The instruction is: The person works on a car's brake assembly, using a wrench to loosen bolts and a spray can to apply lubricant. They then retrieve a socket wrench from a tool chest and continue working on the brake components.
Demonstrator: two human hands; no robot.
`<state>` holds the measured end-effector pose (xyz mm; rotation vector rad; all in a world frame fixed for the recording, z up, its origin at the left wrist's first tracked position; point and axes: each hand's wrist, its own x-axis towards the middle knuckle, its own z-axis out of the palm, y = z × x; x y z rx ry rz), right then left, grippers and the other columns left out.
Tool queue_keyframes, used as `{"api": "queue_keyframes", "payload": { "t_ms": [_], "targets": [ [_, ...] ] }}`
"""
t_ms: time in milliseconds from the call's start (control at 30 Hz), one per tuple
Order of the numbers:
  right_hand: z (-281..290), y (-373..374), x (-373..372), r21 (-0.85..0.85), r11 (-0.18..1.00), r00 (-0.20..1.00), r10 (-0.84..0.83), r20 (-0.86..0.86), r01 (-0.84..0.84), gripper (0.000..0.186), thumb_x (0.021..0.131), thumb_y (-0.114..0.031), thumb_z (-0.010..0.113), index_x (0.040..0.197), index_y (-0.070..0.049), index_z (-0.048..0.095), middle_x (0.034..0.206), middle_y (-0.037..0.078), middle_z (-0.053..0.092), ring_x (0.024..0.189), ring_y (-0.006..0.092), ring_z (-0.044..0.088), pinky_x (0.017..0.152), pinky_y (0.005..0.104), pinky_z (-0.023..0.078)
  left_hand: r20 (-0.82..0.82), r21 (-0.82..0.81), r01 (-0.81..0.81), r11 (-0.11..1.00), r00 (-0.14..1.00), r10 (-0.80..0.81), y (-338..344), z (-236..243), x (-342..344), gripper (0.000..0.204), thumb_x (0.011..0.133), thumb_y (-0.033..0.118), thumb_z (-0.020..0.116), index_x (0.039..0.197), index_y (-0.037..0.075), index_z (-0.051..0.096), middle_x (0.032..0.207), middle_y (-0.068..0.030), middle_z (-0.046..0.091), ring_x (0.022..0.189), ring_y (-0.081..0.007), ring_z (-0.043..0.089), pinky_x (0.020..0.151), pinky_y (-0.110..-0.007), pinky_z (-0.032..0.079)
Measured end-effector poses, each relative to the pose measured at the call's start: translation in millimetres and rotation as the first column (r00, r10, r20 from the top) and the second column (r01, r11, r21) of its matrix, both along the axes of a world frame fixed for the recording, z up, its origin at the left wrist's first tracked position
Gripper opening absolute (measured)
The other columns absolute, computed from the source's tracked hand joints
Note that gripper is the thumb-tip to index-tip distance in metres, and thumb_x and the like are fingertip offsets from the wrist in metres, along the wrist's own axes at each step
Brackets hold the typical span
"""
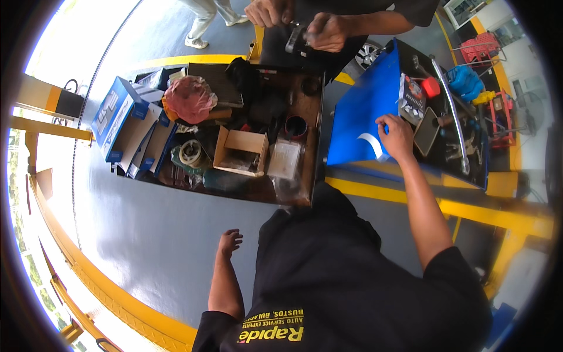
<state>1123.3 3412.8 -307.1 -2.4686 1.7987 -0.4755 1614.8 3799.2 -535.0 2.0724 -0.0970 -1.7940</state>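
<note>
My right hand point(396, 136) is over the blue lid-like top of a tool cabinet point(352, 126), its fingers loosely bent and apart with nothing seen in them. A curved white strip point(372, 144) lies right beside its fingers. Just beyond them stands a small printed box point(411, 100), close to a red cap point(431, 87). Low at my left side hangs my left hand point(231, 241), empty, with fingers slightly curled and apart. Across from me, another person's hands point(325, 30) hold a small dark metal part point(296, 38).
A dark cart tray point(314, 146) holds an open cardboard box point(240, 144), a reddish cloth or bag point(190, 98), a tape roll point(191, 152) and blue boxes point(117, 120). A long metal bar point(454, 117) crosses the cabinet's tools. Yellow lift beams point(498, 214) flank me. Someone's legs point(203, 20) show beyond.
</note>
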Motion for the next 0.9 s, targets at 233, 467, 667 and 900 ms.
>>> {"api": "queue_keyframes", "payload": {
  "t_ms": [233, 467, 667, 900],
  "targets": [
    [6, 0, 3, -0.005, 1.0, 1.0, 0.002, -0.028, -0.002, 0.008, 0.082, -0.01, 0.064, 0.089, -0.011, 0.067, 0.087, 0.005, 0.067, 0.088, 0.0288, 0.064, 0.075, 0.0423, 0.049, -0.051, -0.057, 0.012, 0.998, 0.999, -0.015, -18, -8, -27, 0.032, 0.095, 0.02, 0.056, 0.125, 0.009, 0.061, 0.1, -0.0078, 0.072, 0.076, -0.018, 0.066, 0.064, -0.034, 0.05],
    [5, 1, 5, -0.035, 0.999, 1.0, 0.003, -0.014, -0.003, 0.007, 0.082, -0.008, 0.065, 0.088, -0.011, 0.068, 0.087, 0.008, 0.067, 0.087, 0.0309, 0.064, 0.075, 0.0429, 0.049, -0.047, -0.019, 0.005, 1.0, 0.999, -0.006, -10, -17, -16, 0.033, 0.095, 0.022, 0.056, 0.125, 0.011, 0.061, 0.1, -0.0068, 0.072, 0.078, -0.0185, 0.066, 0.064, -0.034, 0.05],
    [6, 2, 8, -0.064, 0.998, 1.0, 0.01, -0.025, -0.012, 0.007, 0.08, -0.007, 0.065, 0.087, -0.009, 0.067, 0.086, 0.007, 0.067, 0.087, 0.0299, 0.064, 0.076, 0.0432, 0.049, -0.048, 0.012, 0.0, 1.0, 0.999, 0.001, -2, -16, 0, 0.031, 0.096, 0.02, 0.056, 0.126, 0.012, 0.06, 0.108, -0.0072, 0.071, 0.091, -0.021, 0.067, 0.075, -0.038, 0.054],
    [8, 4, 9, -0.048, 0.999, 1.0, 0.007, -0.008, -0.008, 0.007, 0.079, -0.007, 0.066, 0.086, -0.009, 0.066, 0.086, 0.007, 0.066, 0.087, 0.0297, 0.063, 0.076, 0.0428, 0.049, -0.055, -0.001, -0.03, 1.0, 0.998, 0.03, 2, -25, -4, 0.031, 0.095, 0.024, 0.058, 0.123, 0.013, 0.062, 0.105, -0.0044, 0.071, 0.085, -0.0189, 0.067, 0.07, -0.035, 0.051]
  ]
}}
